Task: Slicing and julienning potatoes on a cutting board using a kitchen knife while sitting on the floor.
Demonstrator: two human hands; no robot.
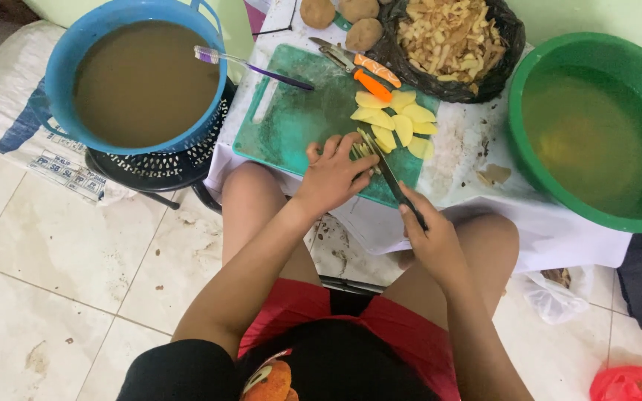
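The left hand (334,175) pinned wet, likely slippery potato strips (364,148) under curled fingertips while the right hand (431,239) gripped the knife (395,182) firmly by its handle.

Hidden under the left hand (334,174), low centre: most of the potato strips (363,148) being cut. Knife (391,177) handle swallowed by the right hand (431,239). Cut off by the top edge: whole potatoes (364,33), black bag of peelings (451,44). Cut off at right: green basin (551,74). Lower right corner: red bag (633,385), partly out of frame. Contents of blue basin (65,67) lost in murky brown water.
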